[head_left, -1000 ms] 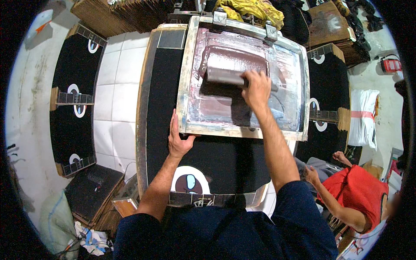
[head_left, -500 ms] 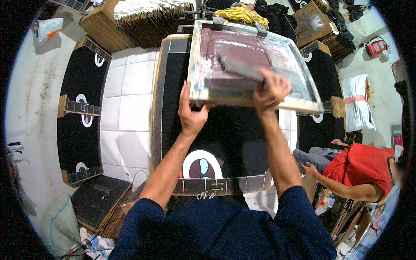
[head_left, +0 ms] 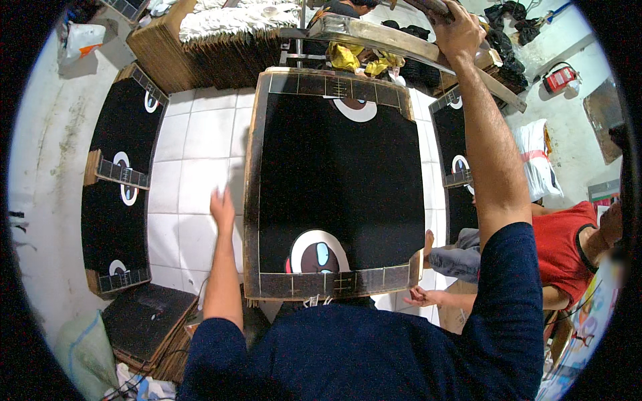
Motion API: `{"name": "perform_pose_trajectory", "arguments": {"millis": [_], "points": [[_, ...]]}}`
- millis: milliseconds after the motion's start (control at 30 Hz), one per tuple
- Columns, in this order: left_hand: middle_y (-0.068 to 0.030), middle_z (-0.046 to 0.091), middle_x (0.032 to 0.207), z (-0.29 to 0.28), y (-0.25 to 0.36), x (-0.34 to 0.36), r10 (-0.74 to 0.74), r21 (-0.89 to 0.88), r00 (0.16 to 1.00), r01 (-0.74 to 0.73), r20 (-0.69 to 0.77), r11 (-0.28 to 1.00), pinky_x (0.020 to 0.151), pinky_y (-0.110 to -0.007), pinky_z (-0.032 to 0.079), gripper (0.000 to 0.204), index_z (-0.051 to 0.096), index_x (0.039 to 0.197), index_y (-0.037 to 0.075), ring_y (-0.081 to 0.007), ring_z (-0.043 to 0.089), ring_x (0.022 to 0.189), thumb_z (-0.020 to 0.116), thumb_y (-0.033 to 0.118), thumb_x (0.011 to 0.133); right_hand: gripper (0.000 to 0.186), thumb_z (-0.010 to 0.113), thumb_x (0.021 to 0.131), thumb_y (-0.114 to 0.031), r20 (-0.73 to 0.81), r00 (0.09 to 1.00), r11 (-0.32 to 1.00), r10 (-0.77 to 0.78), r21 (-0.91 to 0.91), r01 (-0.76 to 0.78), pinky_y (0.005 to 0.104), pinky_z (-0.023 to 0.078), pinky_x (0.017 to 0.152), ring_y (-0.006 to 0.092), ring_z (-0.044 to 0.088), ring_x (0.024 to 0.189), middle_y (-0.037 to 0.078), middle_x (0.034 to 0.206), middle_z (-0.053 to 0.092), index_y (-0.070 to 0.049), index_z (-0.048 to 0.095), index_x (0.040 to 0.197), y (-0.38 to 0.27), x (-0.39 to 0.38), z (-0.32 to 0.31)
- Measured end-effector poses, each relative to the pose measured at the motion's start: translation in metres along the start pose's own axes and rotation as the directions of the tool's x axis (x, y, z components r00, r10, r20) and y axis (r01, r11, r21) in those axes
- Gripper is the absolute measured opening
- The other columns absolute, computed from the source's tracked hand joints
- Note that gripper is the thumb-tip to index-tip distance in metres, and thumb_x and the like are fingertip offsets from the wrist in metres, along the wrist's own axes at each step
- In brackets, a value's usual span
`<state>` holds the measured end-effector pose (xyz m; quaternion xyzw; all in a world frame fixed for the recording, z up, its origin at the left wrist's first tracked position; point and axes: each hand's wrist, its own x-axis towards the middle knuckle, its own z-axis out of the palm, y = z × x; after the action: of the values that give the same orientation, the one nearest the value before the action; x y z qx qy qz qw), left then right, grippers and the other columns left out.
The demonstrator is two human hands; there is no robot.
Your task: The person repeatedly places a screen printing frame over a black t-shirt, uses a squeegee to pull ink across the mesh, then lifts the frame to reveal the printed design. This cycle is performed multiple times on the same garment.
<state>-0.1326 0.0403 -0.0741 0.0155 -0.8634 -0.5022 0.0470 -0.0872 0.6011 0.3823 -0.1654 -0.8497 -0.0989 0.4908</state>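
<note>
My right hand is raised high at the far right, closed around what looks like a squeegee, a greyish bar partly cut off by the picture's rim. Beside it the wooden screen frame stands lifted and tilted, seen almost edge-on. My left hand hangs over the white tiles left of the board, holding nothing, its fingers a little apart and slightly blurred. Below me lies a board covered with black cloth, with round white-and-brown eye prints at its near and far ends.
A co-worker in a red top sits at the right, one hand by the board's near right corner. More black printed boards lie left and right. Stacked boards, yellow cloth and a fire extinguisher stand farther off.
The screen frame has swung up and away from the board, uncovering the far eye print. My left hand has let go of it and moved left; my right hand has risen far right.
</note>
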Motion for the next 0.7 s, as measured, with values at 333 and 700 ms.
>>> {"name": "perform_pose_trajectory", "arguments": {"millis": [333,700], "points": [[-0.0169,0.074,0.113,-0.088,-0.249,-0.253,-0.635,0.33,0.668,0.543,0.388,0.772,0.089,-0.045,0.05,0.05,0.073,0.12,-0.001,-0.0307,0.068,0.102,0.055,0.041,0.101,0.039,0.072,0.087,-0.04,0.141,0.99,0.992,0.001,-0.124,0.017,0.0525,0.049,0.099,0.0343,0.068,0.112,0.005,0.117,0.075,-0.031,0.071,0.124,0.016,0.03,0.022],[-0.0188,0.077,0.106,-0.096,-0.216,-0.286,-0.639,-0.021,0.768,0.639,-0.04,0.769,0.088,-0.044,0.052,0.025,0.077,0.117,0.008,-0.0367,0.071,0.101,0.067,0.013,0.094,0.049,0.077,0.08,-0.028,0.2,0.977,0.991,0.076,-0.123,-0.052,0.0467,0.053,0.096,0.0336,0.067,0.109,0.009,0.115,0.074,-0.026,0.07,0.129,0.021,0.033,0.021]]}}
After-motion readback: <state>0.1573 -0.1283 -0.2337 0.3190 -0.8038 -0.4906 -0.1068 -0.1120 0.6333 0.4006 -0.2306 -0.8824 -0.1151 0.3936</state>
